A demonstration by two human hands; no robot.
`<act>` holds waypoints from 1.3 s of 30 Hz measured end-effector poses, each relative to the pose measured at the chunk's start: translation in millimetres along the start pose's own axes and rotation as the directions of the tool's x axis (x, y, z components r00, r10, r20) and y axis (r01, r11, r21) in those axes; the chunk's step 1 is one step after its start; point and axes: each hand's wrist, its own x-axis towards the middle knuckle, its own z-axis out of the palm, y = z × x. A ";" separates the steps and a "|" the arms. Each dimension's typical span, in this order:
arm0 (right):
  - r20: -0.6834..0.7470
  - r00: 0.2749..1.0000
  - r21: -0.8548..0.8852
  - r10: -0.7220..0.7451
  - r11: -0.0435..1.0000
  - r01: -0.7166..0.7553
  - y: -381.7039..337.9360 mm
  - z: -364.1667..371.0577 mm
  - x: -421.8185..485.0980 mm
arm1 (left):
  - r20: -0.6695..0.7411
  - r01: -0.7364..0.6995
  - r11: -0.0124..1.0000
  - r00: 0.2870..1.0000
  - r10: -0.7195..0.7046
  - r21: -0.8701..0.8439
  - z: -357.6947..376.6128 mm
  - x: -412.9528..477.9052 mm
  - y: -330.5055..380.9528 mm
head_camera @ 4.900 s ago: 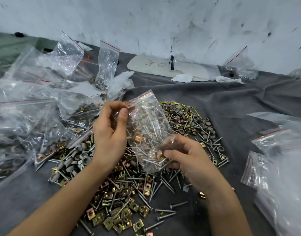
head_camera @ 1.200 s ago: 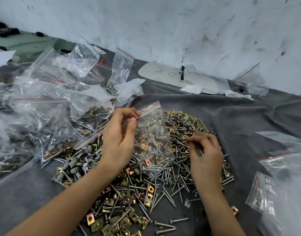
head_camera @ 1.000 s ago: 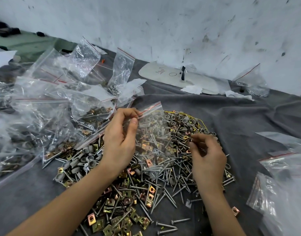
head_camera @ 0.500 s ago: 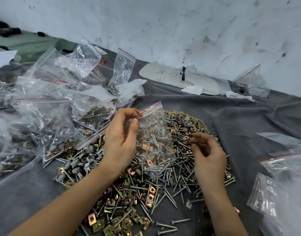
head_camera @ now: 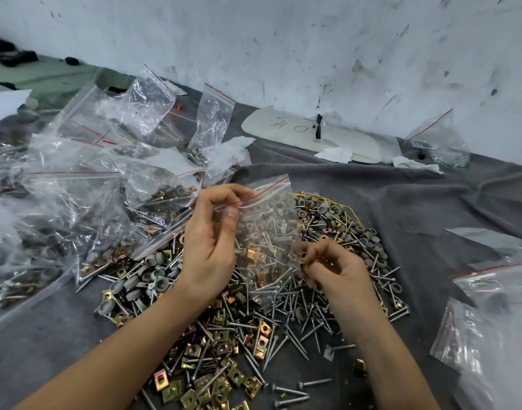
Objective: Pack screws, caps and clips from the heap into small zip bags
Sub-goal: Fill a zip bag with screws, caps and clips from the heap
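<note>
Left grip [head_camera: 208, 247] pinches the zip bag [head_camera: 271, 226] at its mouth above the heap [head_camera: 239, 335]; right grip [head_camera: 338, 269] curls beside it.

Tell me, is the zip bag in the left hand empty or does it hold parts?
Partly filled. The zip bag, pinched by the left hand near its mouth, holds screws and brass-coloured clips low down.

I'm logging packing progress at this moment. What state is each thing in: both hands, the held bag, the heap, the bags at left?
zip bag, hanging upright, partly filled.
left hand, pinching the zip bag's top corner.
right hand, fingers curled beside the bag; whether it holds anything is unclear.
heap, loose on the cloth, unpacked.
bags at left, filled, piled.
</note>
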 end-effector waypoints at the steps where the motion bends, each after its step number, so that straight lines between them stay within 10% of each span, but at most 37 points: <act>1: 0.048 0.999 0.017 0.024 1.000 -0.025 0.2 -0.1 -0.3 | -0.006 -0.007 1.000 1.000 0.007 -0.010 0.1 0.1 0.1; 9: 0.332 0.932 0.006 0.143 0.988 -0.154 0.0 -5.2 -2.3 | -0.040 -0.048 0.999 0.998 0.048 -0.011 2.0 2.4 2.3; 18: 0.163 0.985 0.417 0.062 0.900 -0.126 -2.5 -7.7 0.4 | 0.199 0.305 0.942 0.940 -0.276 -0.139 1.4 -0.3 5.9; 24: 0.129 0.992 0.416 0.004 0.908 -0.058 -4.4 -4.5 -0.9 | 0.350 0.173 0.975 0.912 -0.213 0.140 5.7 -5.3 2.9; 39: 0.064 0.997 0.482 0.039 0.874 -0.065 -12.2 2.7 -4.4 | 0.326 0.299 0.948 0.912 -0.251 -0.106 6.2 -2.7 -2.7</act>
